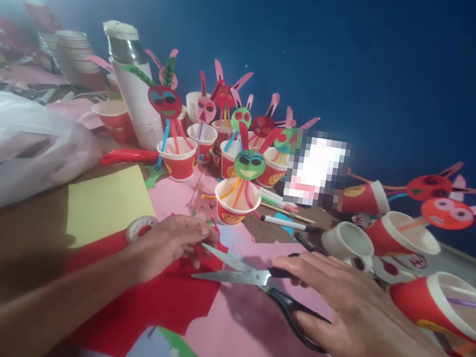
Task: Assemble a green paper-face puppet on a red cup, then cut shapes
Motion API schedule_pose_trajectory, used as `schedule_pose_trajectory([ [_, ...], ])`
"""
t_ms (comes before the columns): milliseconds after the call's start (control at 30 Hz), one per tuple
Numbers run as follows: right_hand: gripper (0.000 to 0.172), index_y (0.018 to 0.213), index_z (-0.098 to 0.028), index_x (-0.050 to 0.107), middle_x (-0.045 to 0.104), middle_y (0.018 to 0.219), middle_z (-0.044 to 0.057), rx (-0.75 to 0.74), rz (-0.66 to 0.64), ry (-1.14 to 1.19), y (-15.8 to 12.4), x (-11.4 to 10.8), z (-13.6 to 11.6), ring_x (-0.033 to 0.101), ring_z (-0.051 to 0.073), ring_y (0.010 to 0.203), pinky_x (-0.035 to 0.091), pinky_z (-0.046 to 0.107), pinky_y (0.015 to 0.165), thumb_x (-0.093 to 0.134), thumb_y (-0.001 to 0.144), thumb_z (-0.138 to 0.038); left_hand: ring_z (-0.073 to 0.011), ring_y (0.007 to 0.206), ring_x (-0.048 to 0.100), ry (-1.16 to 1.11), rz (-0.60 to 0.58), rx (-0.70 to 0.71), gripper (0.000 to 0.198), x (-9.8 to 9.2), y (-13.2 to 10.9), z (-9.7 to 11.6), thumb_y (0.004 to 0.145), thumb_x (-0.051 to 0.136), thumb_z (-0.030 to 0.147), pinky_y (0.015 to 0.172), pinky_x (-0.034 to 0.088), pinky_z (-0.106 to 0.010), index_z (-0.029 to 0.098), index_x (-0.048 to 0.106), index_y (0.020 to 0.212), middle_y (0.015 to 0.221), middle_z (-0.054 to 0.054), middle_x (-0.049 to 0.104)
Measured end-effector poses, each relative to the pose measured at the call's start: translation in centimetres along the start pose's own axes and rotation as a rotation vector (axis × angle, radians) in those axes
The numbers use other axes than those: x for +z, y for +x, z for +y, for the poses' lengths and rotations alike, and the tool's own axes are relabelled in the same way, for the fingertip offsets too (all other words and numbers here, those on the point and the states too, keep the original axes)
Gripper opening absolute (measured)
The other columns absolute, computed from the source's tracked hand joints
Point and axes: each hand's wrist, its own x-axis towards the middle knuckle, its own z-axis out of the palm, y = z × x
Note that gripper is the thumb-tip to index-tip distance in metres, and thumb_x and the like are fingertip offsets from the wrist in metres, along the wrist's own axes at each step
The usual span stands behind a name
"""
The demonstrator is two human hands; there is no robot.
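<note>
Steel-bladed, black-handled scissors (262,279) are gaping toward nine o'clock because my right hand (337,292) is holding them spread; my left hand's grip (173,242) I cannot tell.

Hazy glare upper left; right corners dark; soft shadow below scissors (260,278).

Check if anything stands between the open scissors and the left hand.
Nothing visible does: the scissors, held in the right hand, have their upper blade tip right by the left hand. The red paper lies below.
</note>
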Motion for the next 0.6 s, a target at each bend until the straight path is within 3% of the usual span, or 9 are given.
schedule_pose_trajectory([
  [133,0.055,0.129,-0.036,0.047,0.062,0.118,0.001,0.011,0.049,-0.052,0.18,0.14,0.14,0.057,0.025,0.105,0.047,0.037,0.082,0.058,0.076,-0.026,-0.0136,0.055,0.057,-0.102,0.019,0.006,0.019,-0.16,0.17,0.0,0.069,0.068,0.032,0.047,0.047,-0.024,0.013,0.065,0.066,0.066,-0.005,0.064],
  [300,0.041,0.12,-0.027,0.055,0.066,0.098,0.004,-0.044,0.162,-0.197,0.23,0.43,0.24,0.06,0.024,0.085,0.043,0.037,0.07,0.058,0.079,-0.03,-0.0135,0.053,0.056,-0.058,-0.117,-0.056,0.035,-0.01,-0.12,-0.13,0.065,0.068,0.049,0.046,0.044,-0.025,0.014,0.068,0.067,0.071,-0.008,0.067],
  [433,0.042,0.12,-0.025,0.054,0.066,0.094,0.004,-0.076,0.199,-0.258,0.27,0.75,0.12,0.059,0.024,0.081,0.039,0.036,0.067,0.059,0.078,-0.03,-0.0117,0.052,0.055,0.212,-0.101,0.06,0.025,-0.22,-0.32,-0.48,0.068,0.069,0.039,0.05,0.041,-0.023,0.017,0.07,0.077,0.064,-0.004,0.066],
  [600,0.041,0.119,-0.024,0.053,0.066,0.093,0.005,-0.102,0.216,-0.291,0.42,0.92,-0.4,0.058,0.024,0.08,0.036,0.035,0.067,0.058,0.078,-0.027,-0.0108,0.052,0.054,0.354,-0.04,0.061,0.014,-0.02,-0.31,-0.75,0.068,0.068,0.029,0.052,0.041,-0.022,0.018,0.071,0.077,0.054,0.001,0.062],
])
